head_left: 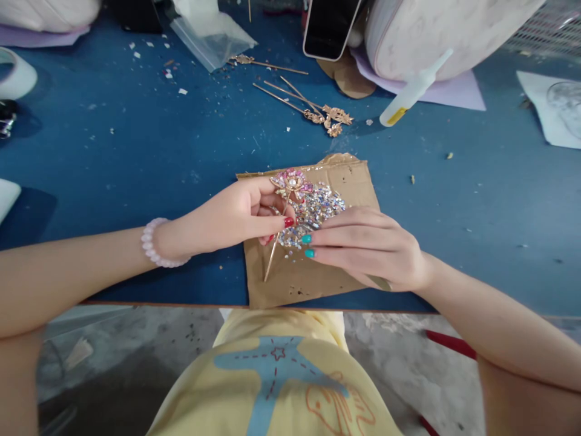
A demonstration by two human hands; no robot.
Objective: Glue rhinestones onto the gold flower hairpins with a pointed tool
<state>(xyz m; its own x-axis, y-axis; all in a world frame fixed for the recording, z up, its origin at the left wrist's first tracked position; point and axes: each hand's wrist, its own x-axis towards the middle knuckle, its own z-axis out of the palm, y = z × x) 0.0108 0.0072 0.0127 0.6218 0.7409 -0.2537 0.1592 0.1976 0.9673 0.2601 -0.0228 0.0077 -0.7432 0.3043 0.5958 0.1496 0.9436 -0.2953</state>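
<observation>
A gold hairpin with a pink jewelled flower head and a pearl-like centre is pinched in my left hand, its thin stick slanting down toward me. Under it lies a piece of brown cardboard bearing a heap of small shiny rhinestones. My right hand is over the right side of the heap, fingers pointing left and close together. Part of a thin tool-like item shows below its palm; what its fingertips hold is too small to make out.
Several gold hairpins lie behind the cardboard. A white glue bottle leans at the back right, near a phone and a pale round bag. A plastic bag is at the back; a tape roll sits far left.
</observation>
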